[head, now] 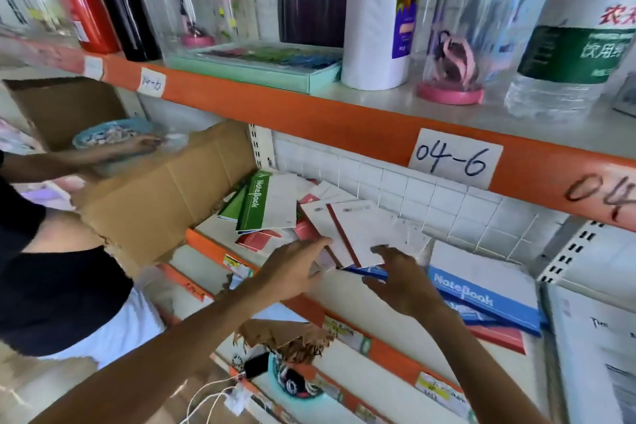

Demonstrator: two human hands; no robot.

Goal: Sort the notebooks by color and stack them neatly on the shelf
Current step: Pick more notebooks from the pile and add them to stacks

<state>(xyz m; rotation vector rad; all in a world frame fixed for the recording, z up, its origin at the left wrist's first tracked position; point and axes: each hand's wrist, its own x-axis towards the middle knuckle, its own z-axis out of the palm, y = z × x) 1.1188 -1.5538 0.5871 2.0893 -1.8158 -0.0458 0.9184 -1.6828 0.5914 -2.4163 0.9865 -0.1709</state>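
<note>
On the middle shelf lie two red-spined notebooks (370, 229), face down, with white backs and barcodes. My right hand (404, 284) pinches their near edge, thumb on top. My left hand (292, 270) reaches in with straight fingers and touches their left edge. Green notebooks (266, 203) lean at the back left over more red notebooks (256, 239). A stack of blue notebooks (481, 291) lies to the right, on top of a red notebook (500, 337).
A torn cardboard box (161, 200) stands left of the pile. Another person (51, 268) at the left reaches toward a blue bowl (110, 134). The orange beam (309, 113) of the upper shelf overhangs. A white wire grid (430, 200) backs the shelf, and a white box (595, 348) closes the right.
</note>
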